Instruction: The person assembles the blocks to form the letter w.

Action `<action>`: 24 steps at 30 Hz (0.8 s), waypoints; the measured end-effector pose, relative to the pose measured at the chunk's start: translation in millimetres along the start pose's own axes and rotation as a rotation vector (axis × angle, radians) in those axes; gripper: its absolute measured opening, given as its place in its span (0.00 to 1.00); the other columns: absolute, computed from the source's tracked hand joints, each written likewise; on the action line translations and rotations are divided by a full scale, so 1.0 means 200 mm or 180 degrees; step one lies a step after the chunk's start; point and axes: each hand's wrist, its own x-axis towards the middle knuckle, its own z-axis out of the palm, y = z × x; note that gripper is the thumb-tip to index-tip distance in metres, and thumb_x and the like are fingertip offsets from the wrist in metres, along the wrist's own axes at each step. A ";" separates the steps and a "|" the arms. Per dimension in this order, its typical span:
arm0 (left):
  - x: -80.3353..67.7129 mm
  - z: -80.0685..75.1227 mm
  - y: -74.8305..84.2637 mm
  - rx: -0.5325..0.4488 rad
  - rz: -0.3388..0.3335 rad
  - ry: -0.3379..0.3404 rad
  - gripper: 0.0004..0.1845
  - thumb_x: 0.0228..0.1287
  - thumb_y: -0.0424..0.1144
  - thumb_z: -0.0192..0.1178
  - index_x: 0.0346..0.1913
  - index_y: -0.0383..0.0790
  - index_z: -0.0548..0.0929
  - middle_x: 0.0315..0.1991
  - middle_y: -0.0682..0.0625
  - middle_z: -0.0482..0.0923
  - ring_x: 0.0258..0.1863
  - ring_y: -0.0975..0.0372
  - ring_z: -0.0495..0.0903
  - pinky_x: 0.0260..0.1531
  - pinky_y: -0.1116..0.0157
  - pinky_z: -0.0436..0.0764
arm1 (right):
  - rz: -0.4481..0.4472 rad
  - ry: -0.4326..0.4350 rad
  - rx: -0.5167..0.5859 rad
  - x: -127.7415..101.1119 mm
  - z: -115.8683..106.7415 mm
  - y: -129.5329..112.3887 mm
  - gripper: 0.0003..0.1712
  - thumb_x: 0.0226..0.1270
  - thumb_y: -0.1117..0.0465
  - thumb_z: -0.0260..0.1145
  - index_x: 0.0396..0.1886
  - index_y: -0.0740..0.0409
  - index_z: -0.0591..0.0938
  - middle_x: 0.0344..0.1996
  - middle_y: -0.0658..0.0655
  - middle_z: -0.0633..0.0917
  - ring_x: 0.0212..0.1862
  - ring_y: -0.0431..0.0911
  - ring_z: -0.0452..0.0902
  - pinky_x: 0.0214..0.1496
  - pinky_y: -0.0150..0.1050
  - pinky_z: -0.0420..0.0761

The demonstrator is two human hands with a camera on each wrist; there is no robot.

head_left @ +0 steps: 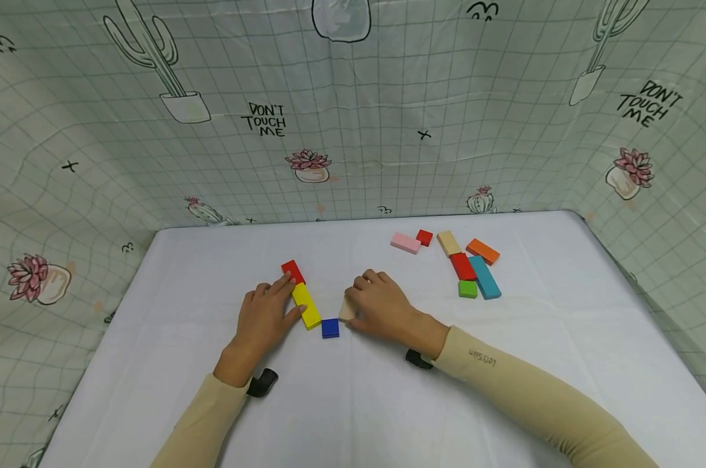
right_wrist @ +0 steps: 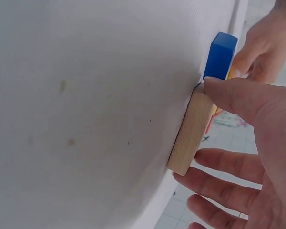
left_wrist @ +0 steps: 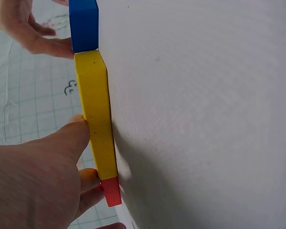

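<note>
with our left hand (head_left: 263, 316) pressing flat, open fingers on the yellow block (head_left: 306, 305) mid-table, our right hand (head_left: 378, 304) pinches the plain wooden block (head_left: 347, 309), which we should probably slide gently against the blue block (head_left: 330, 327), keeping edges flush.

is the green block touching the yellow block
No, the green block lies far right among the loose pieces, apart from the yellow block by the left hand.

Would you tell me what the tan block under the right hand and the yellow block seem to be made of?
The tan block looks like bare, unpainted wood: faint grain shows, with a matte surface. The yellow block is probably painted wood too, though its smooth opaque coat with small specks hides any grain, so plastic is possible.
</note>
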 end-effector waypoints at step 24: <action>-0.01 0.00 -0.01 0.0013 0.0076 0.0051 0.34 0.72 0.51 0.69 0.73 0.34 0.77 0.77 0.41 0.71 0.65 0.41 0.77 0.67 0.41 0.74 | -0.0002 0.0021 -0.0034 0.00 0.00 -0.01 0.27 0.63 0.43 0.79 0.55 0.55 0.87 0.49 0.54 0.88 0.55 0.51 0.79 0.61 0.47 0.80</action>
